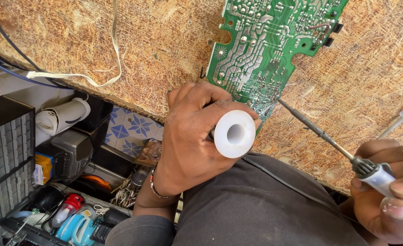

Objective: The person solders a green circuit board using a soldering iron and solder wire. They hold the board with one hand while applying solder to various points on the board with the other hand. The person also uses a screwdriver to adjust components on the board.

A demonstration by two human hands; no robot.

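My left hand [190,136] grips a white plastic spool [234,134], its hollow end facing the camera, held against the lower edge of a green circuit board [260,50] lying solder side up on a worn wooden bench [156,45]. My right hand [388,191] holds a soldering iron [329,139] by its white handle; the thin metal tip reaches up and left to the board's lower corner, next to the spool. A thin black cord [292,184] runs across my dark trousers.
A white twin cable [106,68] and a black wire [10,45] lie on the bench's left part. Below left, on the floor and shelves, sit a drawer cabinet [5,150], a white appliance [62,116], small kettles [74,223] and tangled parts. A clear-handled tool [399,120] lies at right.
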